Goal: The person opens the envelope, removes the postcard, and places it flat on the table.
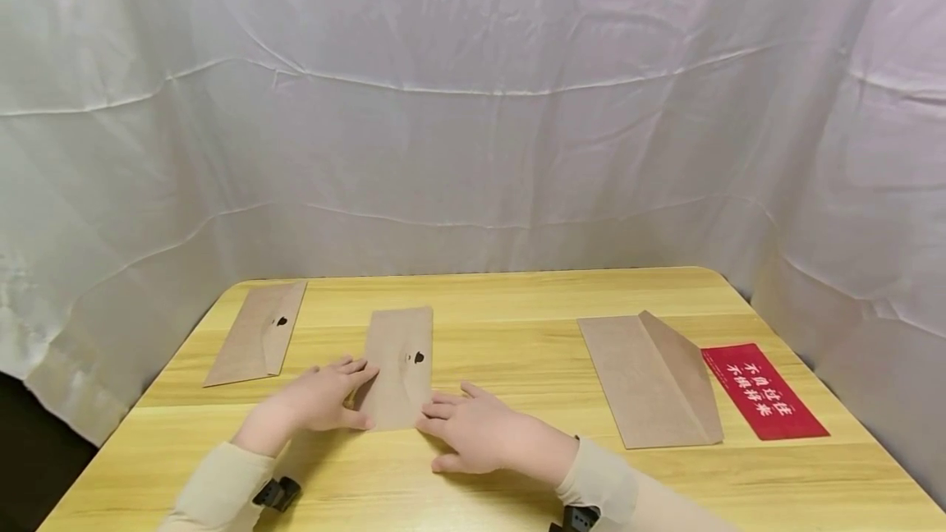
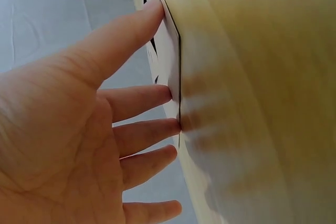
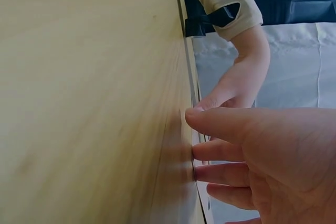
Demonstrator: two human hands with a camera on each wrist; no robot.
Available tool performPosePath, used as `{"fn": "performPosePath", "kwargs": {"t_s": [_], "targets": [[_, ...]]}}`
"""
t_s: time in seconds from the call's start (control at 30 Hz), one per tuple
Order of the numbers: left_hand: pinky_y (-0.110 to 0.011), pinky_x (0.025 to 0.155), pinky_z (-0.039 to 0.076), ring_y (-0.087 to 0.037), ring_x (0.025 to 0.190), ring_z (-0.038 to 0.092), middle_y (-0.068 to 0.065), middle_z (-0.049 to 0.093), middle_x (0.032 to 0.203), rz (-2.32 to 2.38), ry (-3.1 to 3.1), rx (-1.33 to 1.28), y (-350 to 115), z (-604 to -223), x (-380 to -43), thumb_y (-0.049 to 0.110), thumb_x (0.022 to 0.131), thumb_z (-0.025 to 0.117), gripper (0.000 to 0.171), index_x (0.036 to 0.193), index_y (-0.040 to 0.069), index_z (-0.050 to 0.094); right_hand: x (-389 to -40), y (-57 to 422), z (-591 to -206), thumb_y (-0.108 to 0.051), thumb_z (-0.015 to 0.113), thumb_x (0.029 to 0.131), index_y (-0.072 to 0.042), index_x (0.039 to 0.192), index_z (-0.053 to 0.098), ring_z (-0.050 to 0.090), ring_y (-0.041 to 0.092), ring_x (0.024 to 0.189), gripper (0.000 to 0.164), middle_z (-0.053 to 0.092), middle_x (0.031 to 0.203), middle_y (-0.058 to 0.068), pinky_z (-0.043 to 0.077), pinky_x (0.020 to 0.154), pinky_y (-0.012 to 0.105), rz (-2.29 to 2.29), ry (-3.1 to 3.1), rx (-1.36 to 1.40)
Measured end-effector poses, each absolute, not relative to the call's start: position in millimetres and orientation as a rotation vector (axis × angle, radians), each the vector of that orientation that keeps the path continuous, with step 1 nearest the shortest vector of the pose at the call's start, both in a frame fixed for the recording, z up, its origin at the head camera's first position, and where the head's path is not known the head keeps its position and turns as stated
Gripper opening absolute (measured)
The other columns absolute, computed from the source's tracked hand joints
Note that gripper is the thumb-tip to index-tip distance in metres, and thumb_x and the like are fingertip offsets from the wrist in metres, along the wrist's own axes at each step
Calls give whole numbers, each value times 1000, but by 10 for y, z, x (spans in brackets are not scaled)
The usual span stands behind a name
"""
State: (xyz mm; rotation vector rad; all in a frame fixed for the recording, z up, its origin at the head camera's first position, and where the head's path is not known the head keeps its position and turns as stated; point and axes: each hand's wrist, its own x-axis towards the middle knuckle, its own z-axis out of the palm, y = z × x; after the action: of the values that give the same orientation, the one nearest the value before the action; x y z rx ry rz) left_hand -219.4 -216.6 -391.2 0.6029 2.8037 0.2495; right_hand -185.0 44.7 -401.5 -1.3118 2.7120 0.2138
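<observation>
A brown paper envelope (image 1: pixel 395 335) with a small black print lies flat at the table's middle, its flap folded down. On its left edge rest the thumb and fingertips of my left hand (image 1: pixel 319 395). My right hand (image 1: pixel 491 432) touches the lower right edge with its fingertips. In the left wrist view, the left hand (image 2: pixel 68 114) has its fingers spread and nearly straight, thumb on the envelope (image 2: pixel 169 56). Straight fingers of the right hand (image 3: pixel 283 156) meet the envelope's edge in the right wrist view.
Another brown envelope (image 1: pixel 254 333) with a black print lies at the far left. To the right is an envelope (image 1: pixel 628 376) with its flap open, beside a red card (image 1: pixel 764 392) with white writing. White cloth (image 1: pixel 473 146) hangs behind the wooden table (image 1: pixel 510 343).
</observation>
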Motion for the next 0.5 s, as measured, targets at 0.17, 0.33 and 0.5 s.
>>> {"fn": "performPosePath", "kwargs": {"t_s": [0.17, 0.33, 0.5], "targets": [[-72, 109, 23, -42, 145, 29, -18, 38, 154, 237, 2785, 617, -2089, -3914, -2166, 54, 82, 70, 81, 147, 11, 45, -1801, 578, -3996, -57, 50, 95, -29, 145, 47, 37, 12, 144, 58, 42, 152, -8, 35, 115, 50, 177, 2706, -1335], [-71, 110, 24, -39, 146, 29, -16, 38, 154, 220, 2780, 638, -2016, -3912, -2128, 53, 83, 70, 79, 146, 12, 45, -1755, 696, -3986, -56, 51, 95, -27, 144, 48, 39, 14, 143, 57, 44, 152, -6, 37, 113, 51, 161, 2704, -1374], [-70, 110, 26, -38, 146, 29, -15, 39, 155, 211, 2777, 642, -1923, -3898, -2085, 52, 83, 71, 77, 145, 13, 47, -1711, 797, -3994, -55, 51, 95, -26, 143, 50, 41, 15, 141, 55, 46, 150, -5, 39, 111, 51, 183, 2720, -1421]]}}
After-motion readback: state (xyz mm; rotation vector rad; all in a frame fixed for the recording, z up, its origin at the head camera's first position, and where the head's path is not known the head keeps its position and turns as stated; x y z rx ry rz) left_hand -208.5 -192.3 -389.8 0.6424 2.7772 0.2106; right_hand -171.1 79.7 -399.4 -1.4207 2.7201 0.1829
